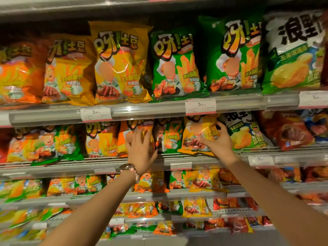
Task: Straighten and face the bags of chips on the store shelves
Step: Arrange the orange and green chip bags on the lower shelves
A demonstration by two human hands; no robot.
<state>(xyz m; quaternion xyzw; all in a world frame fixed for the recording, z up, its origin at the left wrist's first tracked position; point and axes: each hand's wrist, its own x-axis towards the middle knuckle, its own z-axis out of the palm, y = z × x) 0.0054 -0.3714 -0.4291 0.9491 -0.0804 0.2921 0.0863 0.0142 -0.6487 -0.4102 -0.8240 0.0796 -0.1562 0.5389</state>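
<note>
On the second shelf (195, 159) stand several chip bags. My left hand (140, 148), a watch on its wrist, lies with spread fingers against an orange bag (124, 137). A green bag (168, 137) stands between my two hands. My right hand (217, 139) holds a yellow bag (197, 134) that leans tilted to the left; the thumb lies across its front and the fingers curl round its right edge. To the right of it stands a green-and-white bag (243, 135).
The top shelf (150, 110) carries yellow (119, 64), green (174, 64) and orange bags facing forward, with price tags (200, 106) on its rail. Lower shelves hold smaller bags in mixed colours. Red bags (287, 130) fill the second shelf's right end.
</note>
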